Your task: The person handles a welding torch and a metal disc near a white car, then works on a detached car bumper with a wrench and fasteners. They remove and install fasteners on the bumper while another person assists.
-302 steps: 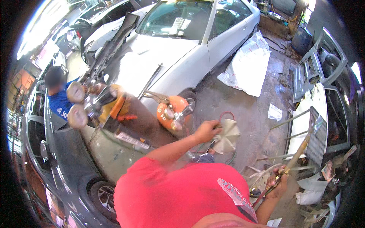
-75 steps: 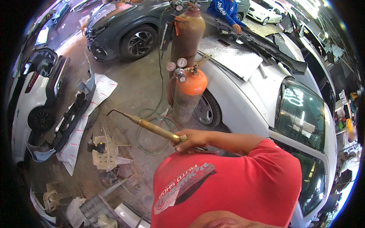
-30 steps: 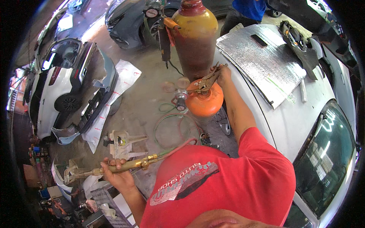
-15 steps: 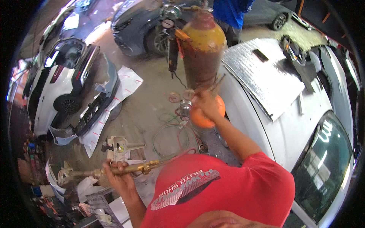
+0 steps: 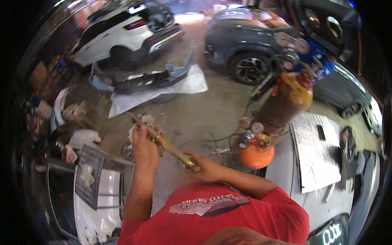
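Observation:
A brass gas torch slants across the middle in front of my red shirt. My left hand grips its narrower front part, fingers curled round it. My right hand is closed on the thicker rear end by the valves. Right of my hands stands an orange-topped cylinder with gauges, and behind it a taller yellow and brown cylinder with more gauges. Thin hoses lie coiled on the floor beyond the torch; where they join it is hidden.
A pale car hood carries a silver sheet. A bumper lies on white sheeting. Behind are a white SUV and dark car. Loose panels fill the lower left. A person in blue is partly hidden.
My right hand has left the orange cylinder's valve and now holds the torch's rear. My left hand has raised the torch toward the middle. The view has turned, shifting the cylinders rightward.

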